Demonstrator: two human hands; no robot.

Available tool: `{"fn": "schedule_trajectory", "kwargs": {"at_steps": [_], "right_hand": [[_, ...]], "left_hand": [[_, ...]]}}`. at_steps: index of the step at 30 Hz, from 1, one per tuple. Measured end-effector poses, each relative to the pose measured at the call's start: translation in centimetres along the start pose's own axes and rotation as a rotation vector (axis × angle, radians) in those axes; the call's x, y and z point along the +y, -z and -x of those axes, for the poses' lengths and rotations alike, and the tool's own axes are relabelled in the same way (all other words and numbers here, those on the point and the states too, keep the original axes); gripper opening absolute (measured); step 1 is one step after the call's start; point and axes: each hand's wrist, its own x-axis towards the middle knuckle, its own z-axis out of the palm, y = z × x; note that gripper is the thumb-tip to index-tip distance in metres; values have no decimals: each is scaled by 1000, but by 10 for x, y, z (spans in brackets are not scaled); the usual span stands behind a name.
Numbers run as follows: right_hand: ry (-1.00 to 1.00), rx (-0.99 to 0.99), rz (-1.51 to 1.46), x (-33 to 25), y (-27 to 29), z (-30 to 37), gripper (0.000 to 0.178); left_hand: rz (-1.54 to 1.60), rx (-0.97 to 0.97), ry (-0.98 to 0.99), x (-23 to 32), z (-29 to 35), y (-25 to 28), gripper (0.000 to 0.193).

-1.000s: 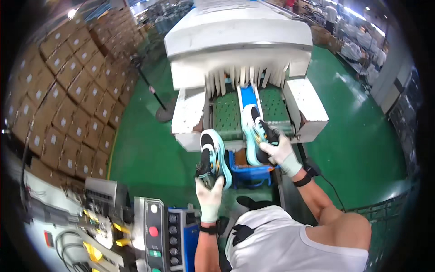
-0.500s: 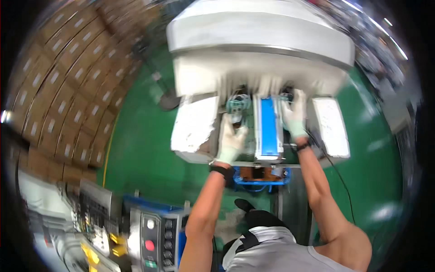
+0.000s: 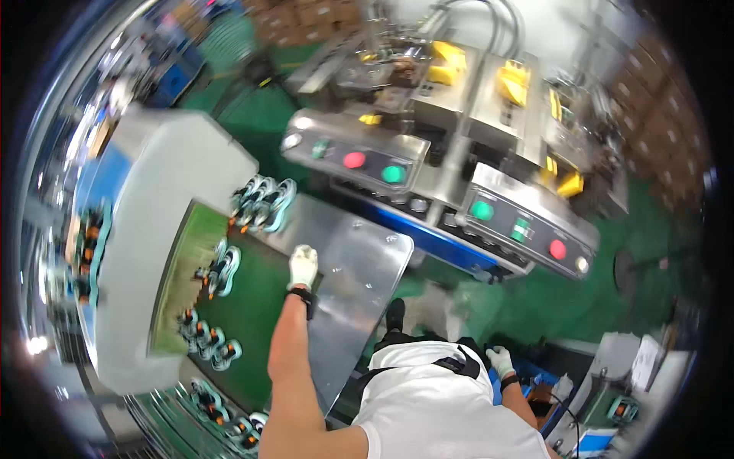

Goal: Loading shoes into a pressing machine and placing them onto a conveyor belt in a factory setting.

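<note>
My left hand [image 3: 303, 265], in a white glove, is stretched forward over the inner edge of a bare metal tabletop [image 3: 348, 268]. Its fingers look curled together, and I see nothing in them. Just beyond it stands a row of teal-and-black sports shoes [image 3: 262, 203] with orange parts. To its left, more shoes [image 3: 223, 269] sit on a green conveyor belt [image 3: 256, 306]. My right hand [image 3: 501, 361], also gloved, hangs low by my right side near a blue crate [image 3: 539, 379]. Its fingers seem loosely apart, with nothing visible in them.
A large white tunnel-shaped housing [image 3: 164, 237] arches over the belt at left. Ahead is a metal press machine [image 3: 474, 99] with yellow parts and two button panels [image 3: 355, 157]. At right stands a bench with a shoe [image 3: 623, 411] and a cable; a fan [image 3: 256, 65] stands far left.
The view has swung round from the white machine with the blue strip to the belt and press. My hands have left the shoes there; my left reaches forward, my right is lowered.
</note>
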Motion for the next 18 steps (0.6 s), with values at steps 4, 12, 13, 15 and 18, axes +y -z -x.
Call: {"fn": "schedule_trajectory", "kwargs": {"at_steps": [4,12,13,15,18], "right_hand": [[-232,-319,-209,-55,-44,6,34],[-261,-55,30,-206,-15,24,52],[-215,-122,77,-231,-28,21,54],[-88,-153,207,-260,-30,24,55],[-58,-180,268,-302,-43,16,54]], "left_hand": [[-351,351,-99,-132,-65,234,46],[-356,69,324,-252,-175,352,66],[-432,47,332,-287,-160,369,64],[-737,64,250,-309,-134,314,57],[-788,80,273,-271,-122,295,55]]}}
